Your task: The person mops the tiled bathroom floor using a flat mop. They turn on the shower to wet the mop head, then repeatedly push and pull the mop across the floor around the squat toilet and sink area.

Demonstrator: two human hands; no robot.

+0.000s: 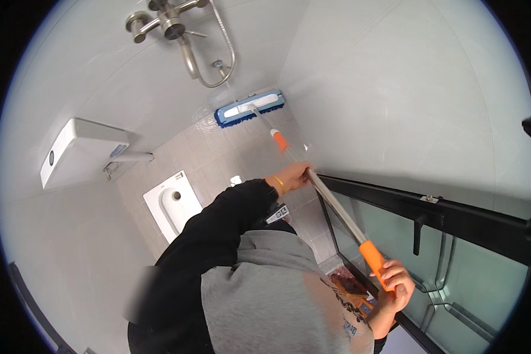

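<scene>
A flat mop with a telescopic metal pole [340, 210] runs diagonally from lower right to upper middle. My left hand [294, 175], at the end of a black sleeve, is closed around the middle of the pole. Lower down, my right hand [396, 285] grips the orange handle [372, 258] at its near end. The mop head [250, 107], light blue and white with a dark blue fringe, lies on the tiled floor close to the far wall and corner. An orange collar [279, 140] sits on the pole between my left hand and the head.
A squat toilet [173, 205] is set in the floor at left, below a wall-mounted white cistern [86, 148]. A shower mixer [171, 27] with a hose hangs on the far wall. At right stands a black-framed glass door [380, 199] with a handle. Water glistens on the floor [205, 124].
</scene>
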